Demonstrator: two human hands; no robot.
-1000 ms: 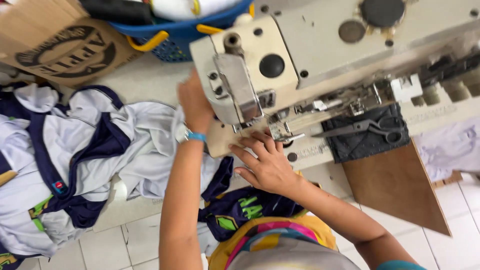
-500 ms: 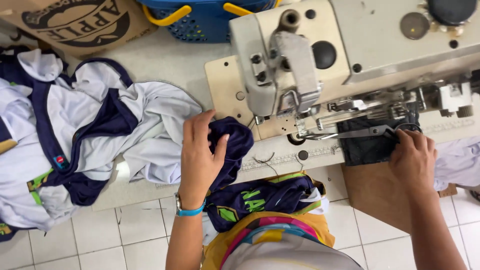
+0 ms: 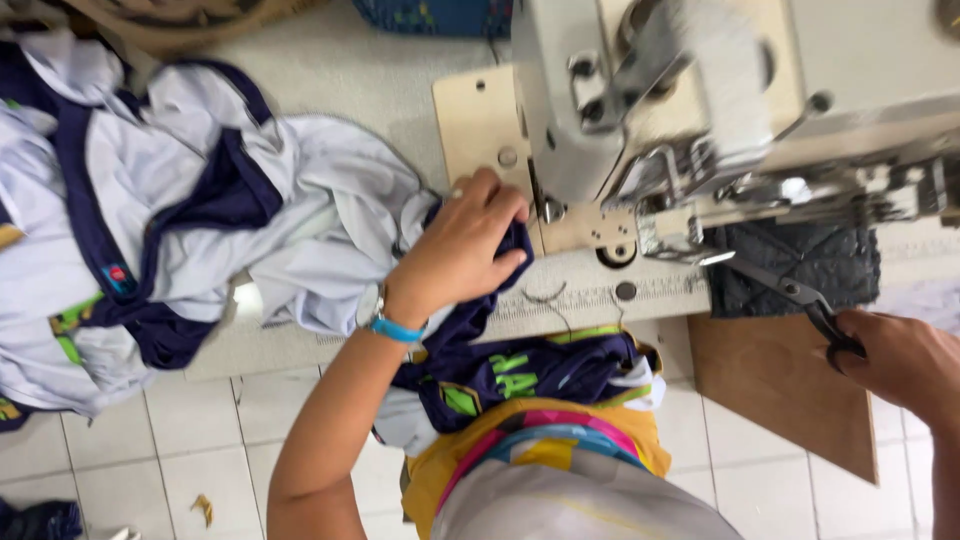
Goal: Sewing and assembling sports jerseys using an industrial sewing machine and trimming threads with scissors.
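Note:
My left hand (image 3: 462, 245) grips a bunch of navy blue fabric (image 3: 500, 300) on the table beside the needle area of the white sewing machine (image 3: 700, 110). The rest of that navy garment with green print (image 3: 520, 375) hangs down into my lap. My right hand (image 3: 895, 360) is closed on the handles of black scissors (image 3: 790, 295), whose blades point up and left toward the machine's presser foot (image 3: 670, 235). A dark quilted pad (image 3: 800, 265) lies under the scissors.
A heap of white and navy garments (image 3: 180, 210) covers the table's left side. A blue basket (image 3: 440, 15) stands at the back. A brown board (image 3: 775, 385) hangs off the table's front right. White tiled floor (image 3: 130, 460) lies below.
My left hand has pulled the navy fabric up toward the needle area. My right hand has taken hold of the scissors at the right. The view has shifted closer and to the right.

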